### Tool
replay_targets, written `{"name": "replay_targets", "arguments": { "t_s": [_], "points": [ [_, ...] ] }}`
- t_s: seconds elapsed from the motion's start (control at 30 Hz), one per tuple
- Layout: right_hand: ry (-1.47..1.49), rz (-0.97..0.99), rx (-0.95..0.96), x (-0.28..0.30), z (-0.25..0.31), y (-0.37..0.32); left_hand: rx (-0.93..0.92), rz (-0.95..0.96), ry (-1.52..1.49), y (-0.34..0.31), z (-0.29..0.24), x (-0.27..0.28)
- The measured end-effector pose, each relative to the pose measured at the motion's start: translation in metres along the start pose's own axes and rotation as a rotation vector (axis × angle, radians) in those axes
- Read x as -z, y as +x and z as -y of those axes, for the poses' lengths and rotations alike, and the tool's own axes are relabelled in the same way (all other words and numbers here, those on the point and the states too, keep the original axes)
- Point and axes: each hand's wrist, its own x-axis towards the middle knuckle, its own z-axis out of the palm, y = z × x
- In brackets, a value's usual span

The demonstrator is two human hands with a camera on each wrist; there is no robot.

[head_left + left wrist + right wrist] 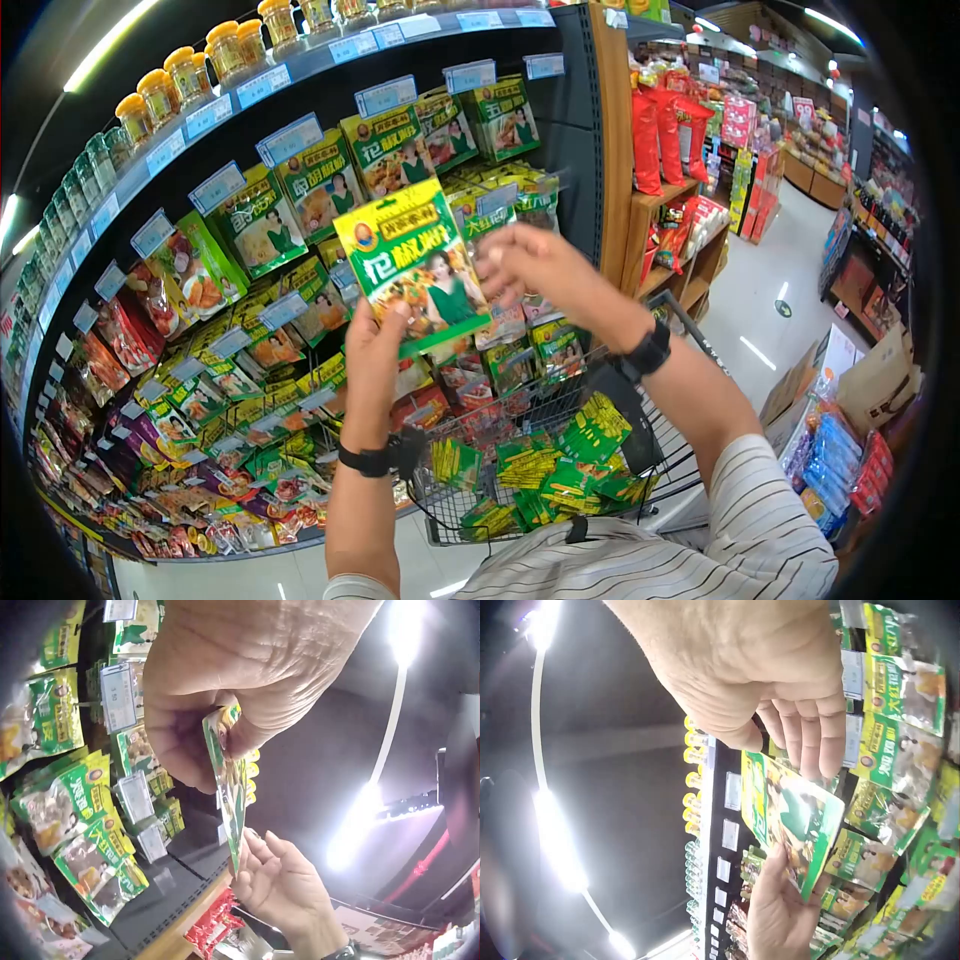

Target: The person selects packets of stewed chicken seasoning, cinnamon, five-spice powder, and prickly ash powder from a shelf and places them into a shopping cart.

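A green and yellow spice packet (pixel 412 262) with a picture of a person in green is held up before the shelf. My left hand (pixel 375 350) pinches its lower left corner, thumb on the front; in the left wrist view the packet (pixel 234 787) shows edge-on below the left hand (pixel 247 667). Beside the packet's right edge is my right hand (pixel 545 275), fingers loosely bent. In the right wrist view that hand (pixel 757 690) has its fingers extended over the top part of the packet (pixel 791 814); whether they touch it I cannot tell.
A shopping cart (pixel 440 532) holding several green and yellow packets (pixel 560 470) stands close in front of my body. Hanging packets (pixel 260 225) fill the shelf on the left, below jars with yellow lids (pixel 228 50). A wooden shelf end (pixel 615 150) and an aisle floor (pixel 765 290) lie to the right.
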Motion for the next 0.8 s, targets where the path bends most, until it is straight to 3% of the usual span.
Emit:
{"name": "replay_targets", "arguments": {
  "t_s": [0.17,0.37,0.4,0.63,0.8],
  "points": [
    [0.049,0.017,0.208,0.022,0.045,0.099,-0.071,0.022,0.178,0.064,-0.003,0.028],
    [0.164,-0.105,0.2,0.02,0.067,0.18,-0.05,0.047,0.176,0.096,-0.004,0.027],
    [0.207,-0.047,0.255,0.021,0.067,0.19,-0.055,0.044,0.179,0.1,0.0,0.028],
    [0.332,-0.072,0.229,0.011,0.08,0.207,-0.043,-0.003,0.171,0.107,0.002,0.028],
    [0.269,-0.074,0.314,0.021,0.092,0.207,-0.08,0.034,0.238,0.116,-0.008,0.029]
  ]
}}
